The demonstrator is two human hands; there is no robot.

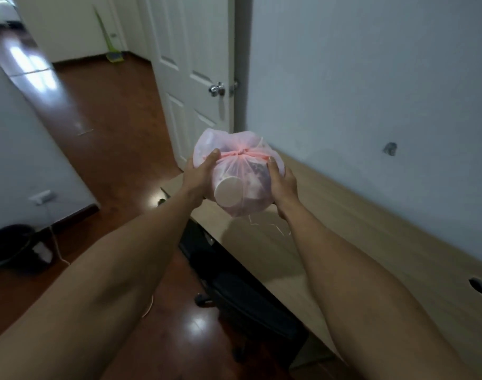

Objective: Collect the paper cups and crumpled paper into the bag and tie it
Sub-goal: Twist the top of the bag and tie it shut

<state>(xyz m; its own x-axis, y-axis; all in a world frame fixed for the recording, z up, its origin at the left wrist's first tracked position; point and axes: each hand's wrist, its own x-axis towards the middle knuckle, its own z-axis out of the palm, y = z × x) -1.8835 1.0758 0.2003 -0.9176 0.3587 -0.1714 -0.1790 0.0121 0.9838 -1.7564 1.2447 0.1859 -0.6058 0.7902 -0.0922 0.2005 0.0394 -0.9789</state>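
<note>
Bag (235,171) of thin, see-through pink plastic is held up in the air between two outstretched bare arms, above the near end of a light wooden bench (357,229). Its neck is gathered and knotted with a pink tie (238,153), the loose plastic puffing out beyond the knot. Inside, the round white base of a paper cup (228,192) presses against the plastic, with darker contents beside it that are too blurred to identify. The left hand (200,174) cups the bag's left side, its thumb lying by the tie. The right hand (282,182) cups the right side, fingers curved around it. A white door (190,78) stands behind, and a dark chair (248,297) sits below the bench.
</note>
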